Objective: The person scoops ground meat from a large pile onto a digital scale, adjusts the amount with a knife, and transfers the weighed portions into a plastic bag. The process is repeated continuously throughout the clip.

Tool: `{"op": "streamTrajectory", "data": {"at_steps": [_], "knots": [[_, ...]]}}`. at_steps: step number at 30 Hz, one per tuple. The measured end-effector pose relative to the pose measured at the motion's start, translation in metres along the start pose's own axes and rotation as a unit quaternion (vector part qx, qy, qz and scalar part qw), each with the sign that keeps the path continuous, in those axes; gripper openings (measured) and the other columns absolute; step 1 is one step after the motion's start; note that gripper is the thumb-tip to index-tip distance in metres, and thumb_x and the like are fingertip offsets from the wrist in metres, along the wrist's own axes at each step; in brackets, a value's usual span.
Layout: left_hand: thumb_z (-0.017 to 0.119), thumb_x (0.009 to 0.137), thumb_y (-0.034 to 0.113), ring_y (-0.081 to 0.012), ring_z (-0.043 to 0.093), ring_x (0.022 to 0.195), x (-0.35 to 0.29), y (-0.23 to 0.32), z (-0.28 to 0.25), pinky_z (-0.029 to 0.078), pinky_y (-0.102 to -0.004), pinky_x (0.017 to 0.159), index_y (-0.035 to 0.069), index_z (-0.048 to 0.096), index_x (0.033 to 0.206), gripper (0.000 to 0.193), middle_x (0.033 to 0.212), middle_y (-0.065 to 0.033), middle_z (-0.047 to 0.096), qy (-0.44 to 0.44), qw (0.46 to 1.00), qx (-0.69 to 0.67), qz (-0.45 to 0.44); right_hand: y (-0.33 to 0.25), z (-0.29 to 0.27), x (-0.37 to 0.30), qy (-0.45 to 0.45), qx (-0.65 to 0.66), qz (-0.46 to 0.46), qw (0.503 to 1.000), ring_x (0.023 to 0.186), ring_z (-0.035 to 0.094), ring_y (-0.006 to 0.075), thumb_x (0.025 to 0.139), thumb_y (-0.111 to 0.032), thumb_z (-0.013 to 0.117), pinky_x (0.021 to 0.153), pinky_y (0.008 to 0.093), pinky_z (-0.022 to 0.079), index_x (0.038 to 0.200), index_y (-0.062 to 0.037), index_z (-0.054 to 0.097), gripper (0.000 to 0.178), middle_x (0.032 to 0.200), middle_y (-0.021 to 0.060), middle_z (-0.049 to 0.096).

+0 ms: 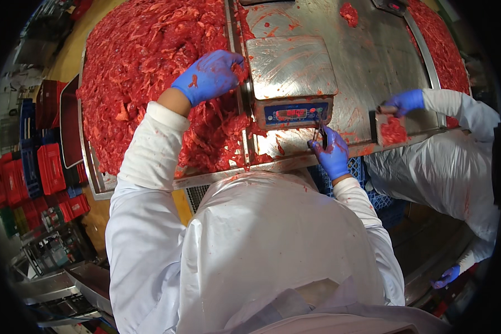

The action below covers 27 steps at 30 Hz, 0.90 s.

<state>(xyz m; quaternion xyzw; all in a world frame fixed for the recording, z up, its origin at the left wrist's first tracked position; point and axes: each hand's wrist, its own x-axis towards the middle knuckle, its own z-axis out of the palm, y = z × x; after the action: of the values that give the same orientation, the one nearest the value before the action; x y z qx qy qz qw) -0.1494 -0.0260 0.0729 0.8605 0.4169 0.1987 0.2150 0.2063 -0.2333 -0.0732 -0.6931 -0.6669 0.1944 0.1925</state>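
Note:
My left hand, in a blue glove, is over the right side of a big heap of raw red meat. Its fingers are closed at a piece of meat beside the metal divider and the scale. In a blue glove too, my right hand is at the table's front edge, just below the scale's display. It grips a thin metal two-pronged tool, like scissors or tweezers, pointing away from me. The steel bench scale has a smeared, bare platform and a lit red display.
A co-worker's blue-gloved hand is at the right, by a small container of meat. More meat lies beyond the right-hand metal rim. Red crates stack at the left. A blue crate sits under the table.

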Motion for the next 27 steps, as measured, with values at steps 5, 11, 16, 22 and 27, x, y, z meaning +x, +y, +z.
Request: {"op": "streamTrajectory", "data": {"at_steps": [5, 11, 16, 22, 27], "knots": [[0.064, 0.088, 0.018, -0.0331, 0.059, 0.066, 0.038, 0.02, -0.019, 0.049, -0.0445, 0.066, 0.001, 0.066, 0.094, 0.018, 0.076, -0.0166, 0.066, -0.086, 0.986, -0.111, -0.085, 0.001, 0.002, -0.002, 0.008, -0.006, 0.005, 1.0, 0.113, 0.067, 0.0362, 0.085, -0.037, 0.08, 0.098, 0.0448, 0.052, 0.14, -0.0083, 0.059, 0.065, 0.122, 0.017, 0.071], [0.064, 0.09, 0.025, -0.0395, 0.068, 0.111, -0.011, -0.059, 0.027, 0.055, -0.0464, 0.095, 0.005, 0.069, 0.107, 0.026, 0.108, -0.0271, 0.069, -0.053, 0.972, 0.124, -0.195, -0.001, 0.003, -0.002, 0.01, 0.009, 0.008, 1.0, 0.113, 0.067, 0.0356, 0.085, -0.037, 0.08, 0.098, 0.0439, 0.053, 0.142, -0.0112, 0.058, 0.066, 0.121, 0.0168, 0.071], [0.072, 0.089, 0.029, -0.0367, 0.071, 0.107, -0.076, -0.103, 0.079, 0.057, -0.047, 0.091, 0.009, 0.07, 0.121, 0.038, 0.107, -0.0238, 0.073, -0.14, 0.936, 0.207, -0.248, -0.007, -0.001, 0.001, -0.001, -0.007, 0.018, 1.0, 0.113, 0.067, 0.0358, 0.086, -0.04, 0.079, 0.099, 0.0436, 0.053, 0.141, -0.0103, 0.058, 0.066, 0.121, 0.0172, 0.071], [0.072, 0.094, 0.023, -0.0181, 0.069, 0.074, -0.061, -0.071, 0.031, 0.057, -0.0366, 0.072, 0.004, 0.064, 0.138, 0.049, 0.096, -0.011, 0.075, -0.047, 0.922, -0.151, -0.353, -0.004, 0.003, -0.002, 0.003, -0.026, 0.047, 0.999, 0.115, 0.066, 0.0351, 0.087, -0.046, 0.076, 0.1, 0.0435, 0.051, 0.139, -0.0091, 0.06, 0.065, 0.122, 0.0165, 0.071], [0.064, 0.085, 0.004, -0.0121, 0.059, 0.06, -0.068, -0.055, -0.005, 0.047, -0.0274, 0.052, 0.005, 0.065, 0.129, 0.043, 0.083, -0.003, 0.068, 0.124, 0.852, -0.295, -0.415, -0.007, 0.001, -0.001, -0.001, -0.014, 0.057, 0.998, 0.118, 0.065, 0.0344, 0.088, -0.048, 0.075, 0.102, 0.043, 0.049, 0.137, -0.0086, 0.06, 0.064, 0.124, 0.0156, 0.07]]}}
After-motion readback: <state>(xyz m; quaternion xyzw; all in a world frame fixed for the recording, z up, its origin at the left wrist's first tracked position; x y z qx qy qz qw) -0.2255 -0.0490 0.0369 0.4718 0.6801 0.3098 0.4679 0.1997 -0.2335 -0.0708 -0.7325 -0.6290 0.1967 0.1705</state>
